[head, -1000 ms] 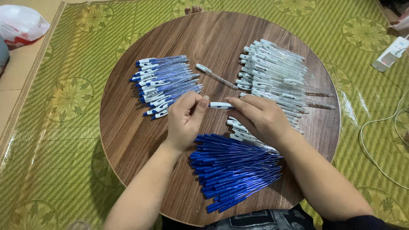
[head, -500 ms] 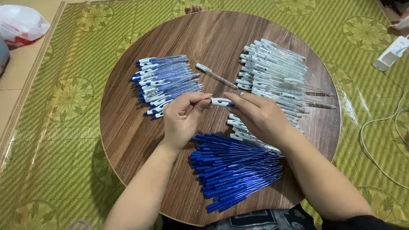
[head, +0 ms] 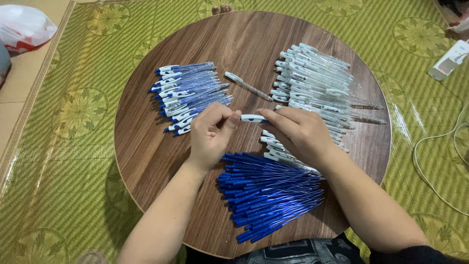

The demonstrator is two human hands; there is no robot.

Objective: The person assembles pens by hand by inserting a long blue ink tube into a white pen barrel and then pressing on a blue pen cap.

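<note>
Fingers of both hands meet over the middle of the round wooden table: the left hand is curled, thumb and forefinger pinched on one end of a white pen piece, while the right hand grips its other end, though exactly how is hidden. Blue refills lie at the near edge, finished pens toward the left edge, clear barrels toward the right. A loose pinch could let the piece slip into the refills.
</note>
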